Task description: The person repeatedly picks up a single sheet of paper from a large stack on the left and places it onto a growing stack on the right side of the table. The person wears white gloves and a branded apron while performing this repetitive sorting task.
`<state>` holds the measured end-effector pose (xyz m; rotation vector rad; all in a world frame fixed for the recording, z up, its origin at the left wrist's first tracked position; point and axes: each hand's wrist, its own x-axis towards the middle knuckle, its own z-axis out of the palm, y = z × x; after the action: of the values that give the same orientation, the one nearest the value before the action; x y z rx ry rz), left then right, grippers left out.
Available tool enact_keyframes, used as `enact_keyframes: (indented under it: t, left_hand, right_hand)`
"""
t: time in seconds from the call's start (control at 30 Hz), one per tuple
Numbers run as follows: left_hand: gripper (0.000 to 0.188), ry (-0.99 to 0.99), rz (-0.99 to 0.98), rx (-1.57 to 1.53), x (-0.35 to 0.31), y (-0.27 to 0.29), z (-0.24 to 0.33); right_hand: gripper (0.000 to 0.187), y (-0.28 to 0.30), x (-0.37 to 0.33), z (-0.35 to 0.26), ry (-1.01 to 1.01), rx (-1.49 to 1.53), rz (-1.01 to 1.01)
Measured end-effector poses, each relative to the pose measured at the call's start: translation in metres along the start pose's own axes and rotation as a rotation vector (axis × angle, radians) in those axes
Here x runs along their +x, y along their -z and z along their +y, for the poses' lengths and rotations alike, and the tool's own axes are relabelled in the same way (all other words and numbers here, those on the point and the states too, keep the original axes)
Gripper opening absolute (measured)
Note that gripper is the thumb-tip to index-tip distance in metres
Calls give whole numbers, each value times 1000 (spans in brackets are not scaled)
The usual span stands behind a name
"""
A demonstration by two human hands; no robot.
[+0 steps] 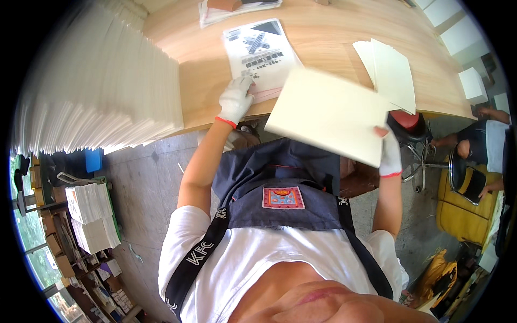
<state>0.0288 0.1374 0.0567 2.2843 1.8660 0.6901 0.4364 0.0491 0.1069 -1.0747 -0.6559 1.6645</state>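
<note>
My left hand (236, 101), in a white glove with a red cuff, is at the lower left corner of a stack of printed sheets (267, 62). Its fingers are bent and closed on that corner. A blank cream sheet (329, 116), slightly blurred, is held by its right edge in my right hand (390, 151), gloved alike, thumb on top. The sheet hangs tilted over the table's front edge and hides the stack's lower right corner. More cream sheets (392, 75) lie loosely fanned at the right of the wooden table (334, 32).
A tall stack of paper (107, 81) rises at the table's left. More papers (237, 12) with objects on top lie at the far edge. A stool (412, 132) and a seated person (493, 140) are at the right. Bundled paper (91, 215) stands at the lower left.
</note>
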Motion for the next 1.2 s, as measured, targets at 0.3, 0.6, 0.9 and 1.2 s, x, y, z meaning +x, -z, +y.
enact_keyframes:
  t: [0.3, 0.6, 0.9, 1.2]
  left_hand:
    - [18, -63, 106, -93, -2, 8, 6]
    - [35, -128, 93, -385, 1, 7, 5]
    - [38, 19, 515, -457, -41, -16, 24]
    - [53, 110, 590, -907, -60, -47, 40]
  right_hand:
    - [39, -21, -3, 87, -98, 341, -47]
    - [40, -56, -12, 112, -20, 415, 12]
    - [29, -89, -39, 100, -82, 398, -38]
    - [29, -102, -44, 103, -100, 419, -33]
